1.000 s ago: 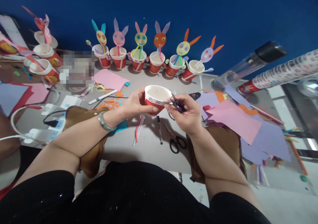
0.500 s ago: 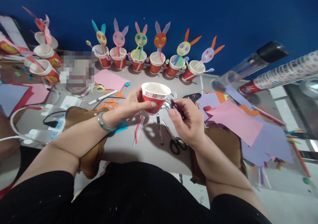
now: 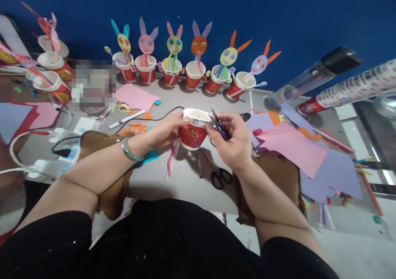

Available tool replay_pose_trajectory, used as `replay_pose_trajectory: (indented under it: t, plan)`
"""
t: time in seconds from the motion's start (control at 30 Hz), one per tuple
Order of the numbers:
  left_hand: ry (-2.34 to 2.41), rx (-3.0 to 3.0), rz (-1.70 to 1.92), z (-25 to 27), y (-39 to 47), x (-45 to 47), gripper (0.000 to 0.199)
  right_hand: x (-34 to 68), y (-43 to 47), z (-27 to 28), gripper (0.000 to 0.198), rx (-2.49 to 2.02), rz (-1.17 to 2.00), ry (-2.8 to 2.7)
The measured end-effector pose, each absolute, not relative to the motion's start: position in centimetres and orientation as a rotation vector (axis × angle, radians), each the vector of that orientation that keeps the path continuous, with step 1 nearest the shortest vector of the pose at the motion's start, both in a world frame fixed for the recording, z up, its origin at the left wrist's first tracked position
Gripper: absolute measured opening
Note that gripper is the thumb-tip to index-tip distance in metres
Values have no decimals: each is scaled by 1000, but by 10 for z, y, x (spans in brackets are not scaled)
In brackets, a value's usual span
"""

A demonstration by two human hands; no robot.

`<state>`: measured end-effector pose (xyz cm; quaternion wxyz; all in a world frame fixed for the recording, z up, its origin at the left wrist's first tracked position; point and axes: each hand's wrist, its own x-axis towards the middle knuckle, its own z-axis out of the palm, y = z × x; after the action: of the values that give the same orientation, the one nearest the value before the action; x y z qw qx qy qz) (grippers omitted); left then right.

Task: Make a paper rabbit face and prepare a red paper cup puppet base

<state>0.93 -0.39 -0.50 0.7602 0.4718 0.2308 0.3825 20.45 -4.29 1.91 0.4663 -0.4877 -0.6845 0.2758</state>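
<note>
At the upper left of the frame, red-and-white cups [image 3: 52,85] stand with paper strips in them. At mid-left, a white power strip [image 3: 71,154] lies on the surface [image 3: 182,188], and a white marker [image 3: 126,119] lies to its right, near orange paper scraps [image 3: 136,128].

In the centre, the left hand [image 3: 167,131] has its fingers curled in against the left side of a red paper cup [image 3: 193,135], which is held up off the surface with its rim uppermost. Straws [image 3: 172,163], a pen [image 3: 199,165] and black-handled scissors [image 3: 215,167] lie below it.

Just right of the cup, the right hand [image 3: 233,137] has its fingers closed around small scissors [image 3: 218,124], blades slightly parted and pointing up beside the rim; whether they touch it I cannot tell.

The step in hand looks like bringing the blades to the rim. The next move seems to call for a steady left hold and a careful alignment. Pink paper [image 3: 297,151] lies at the right.
</note>
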Motion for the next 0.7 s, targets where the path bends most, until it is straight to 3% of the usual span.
replay_pose_trajectory:
  t: [0.37,0.7]
  plan:
    - [621,1210,948,-16,3,5,67,207,-40,14,31,-1151,734,-1632]
    - [714,1396,1194,-24,10,0,70,201,-58,23,23,-1169,800,-1937]
